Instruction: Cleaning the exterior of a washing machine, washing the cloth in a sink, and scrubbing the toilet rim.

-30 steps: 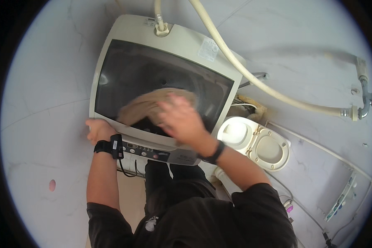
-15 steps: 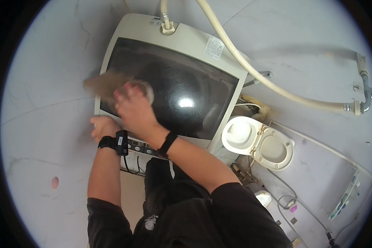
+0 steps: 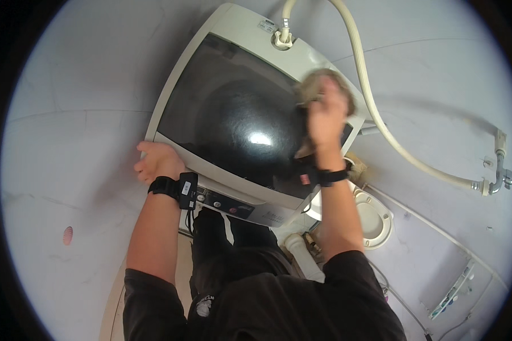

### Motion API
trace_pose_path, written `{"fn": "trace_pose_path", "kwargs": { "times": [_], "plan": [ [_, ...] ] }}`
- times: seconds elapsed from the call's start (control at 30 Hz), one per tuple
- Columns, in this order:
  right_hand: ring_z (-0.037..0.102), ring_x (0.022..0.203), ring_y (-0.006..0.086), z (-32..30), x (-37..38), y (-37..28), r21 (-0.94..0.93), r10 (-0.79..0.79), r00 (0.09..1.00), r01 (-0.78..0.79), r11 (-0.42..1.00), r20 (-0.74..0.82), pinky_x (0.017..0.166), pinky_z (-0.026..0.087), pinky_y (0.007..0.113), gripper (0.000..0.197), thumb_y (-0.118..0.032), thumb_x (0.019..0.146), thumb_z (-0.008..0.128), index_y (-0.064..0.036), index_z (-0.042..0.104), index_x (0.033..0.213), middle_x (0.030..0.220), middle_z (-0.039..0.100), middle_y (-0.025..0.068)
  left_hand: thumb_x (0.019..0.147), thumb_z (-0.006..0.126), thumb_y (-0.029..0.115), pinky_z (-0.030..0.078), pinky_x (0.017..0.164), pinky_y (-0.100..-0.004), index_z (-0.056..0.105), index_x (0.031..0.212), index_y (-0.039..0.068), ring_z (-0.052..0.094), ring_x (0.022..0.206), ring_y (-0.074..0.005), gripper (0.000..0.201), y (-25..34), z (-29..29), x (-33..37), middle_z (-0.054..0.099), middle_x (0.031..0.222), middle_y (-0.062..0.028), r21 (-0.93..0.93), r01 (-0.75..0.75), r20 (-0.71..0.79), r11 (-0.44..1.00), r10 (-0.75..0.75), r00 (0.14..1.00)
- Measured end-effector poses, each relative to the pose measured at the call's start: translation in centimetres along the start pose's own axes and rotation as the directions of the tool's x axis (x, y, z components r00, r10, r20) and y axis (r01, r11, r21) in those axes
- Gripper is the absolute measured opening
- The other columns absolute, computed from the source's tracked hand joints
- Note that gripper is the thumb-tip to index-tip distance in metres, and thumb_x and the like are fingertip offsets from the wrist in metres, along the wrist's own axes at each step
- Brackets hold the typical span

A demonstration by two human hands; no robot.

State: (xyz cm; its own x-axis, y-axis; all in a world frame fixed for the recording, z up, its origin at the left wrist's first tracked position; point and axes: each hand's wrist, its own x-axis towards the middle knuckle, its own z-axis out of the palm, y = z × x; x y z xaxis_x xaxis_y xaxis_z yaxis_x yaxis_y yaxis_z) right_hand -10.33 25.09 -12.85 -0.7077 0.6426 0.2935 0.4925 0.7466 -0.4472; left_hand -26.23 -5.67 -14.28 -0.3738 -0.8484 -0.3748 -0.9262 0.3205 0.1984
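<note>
A top-loading washing machine [image 3: 250,196] with a pale body and a dark glossy lid [image 3: 222,108] stands before me. My right hand [image 3: 327,122] presses a brownish-grey rag [image 3: 310,88] against the lid's far right side, over its pale frame; motion blurs both. Part of the rag hangs below my palm, and its exact folds cannot be made out. My left hand [image 3: 159,161] grips the machine's front left corner, its fingers curled round the edge and partly hidden. Below that hand, the control panel [image 3: 224,204] runs along the front.
A cream hose [image 3: 361,74] arcs from the inlet fitting [image 3: 283,40] at the back to a wall tap [image 3: 500,179] on the right. Behind my right forearm is a toilet with its seat [image 3: 372,219]. A rack [image 3: 452,290] hangs on the lower right wall.
My right hand has swept the rag from the lid's left side to its far right. My left hand stays at the front left corner. The view has shifted, and the machine appears turned.
</note>
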Motion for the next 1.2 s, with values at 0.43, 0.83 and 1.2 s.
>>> {"fn": "trace_pose_path", "kwargs": {
  "times": [0.43, 0.83, 1.2],
  "plan": [
    [0.042, 0.143, 0.0411, 1.9, -9.8, -12.5, 0.344, -0.545, 0.788, 0.446, 0.826, 0.288, 0.116, 0.035, 0.06, 0.055, -0.026, 0.073, 0.086, -0.0177, 0.064, 0.123, 0.136, 0.058, 0.0058, 0.099, 0.03, 0.06, 0.049, 0.103, -0.0507, 0.052, 0.135, 0.0, 0.059, 0.123, -0.0388, 0.074, 0.1, -0.1, 0.8, 0.054, 0.141, -0.0218, -0.086, 0.064, 0.024, 0.994, -0.062, 0.998],
    [0.055, 0.128, 0.0405, 2.1, 2.0, -3.4, 0.007, -0.232, 0.971, 0.233, 0.972, -0.066, 0.111, 0.037, 0.057, 0.052, -0.025, 0.074, 0.076, -0.0068, 0.07, 0.122, 0.126, 0.067, 0.0156, 0.099, 0.03, 0.062, 0.047, 0.104, -0.0504, 0.051, 0.134, -0.002, 0.057, 0.123, -0.0391, 0.076, -0.2, 0.2, 0.1, 0.054, 0.139, -0.0234, -0.029, 0.003, -0.021, 1.0, -0.004, 1.0],
    [0.042, 0.143, 0.0414, 1.8, -10.9, -12.7, 0.394, -0.576, 0.753, 0.447, 0.803, 0.318, 0.115, 0.036, 0.063, 0.073, -0.017, 0.059, 0.088, -0.0209, 0.066, 0.129, 0.138, 0.059, 0.0075, 0.099, 0.032, 0.059, 0.047, 0.104, -0.049, 0.05, 0.137, -0.004, 0.057, 0.124, -0.0404, 0.076, -0.5, -0.6, 1.0, 0.053, 0.14, -0.0246, -0.089, 0.012, 0.013, 0.996, -0.01, 1.0]
  ]
}}
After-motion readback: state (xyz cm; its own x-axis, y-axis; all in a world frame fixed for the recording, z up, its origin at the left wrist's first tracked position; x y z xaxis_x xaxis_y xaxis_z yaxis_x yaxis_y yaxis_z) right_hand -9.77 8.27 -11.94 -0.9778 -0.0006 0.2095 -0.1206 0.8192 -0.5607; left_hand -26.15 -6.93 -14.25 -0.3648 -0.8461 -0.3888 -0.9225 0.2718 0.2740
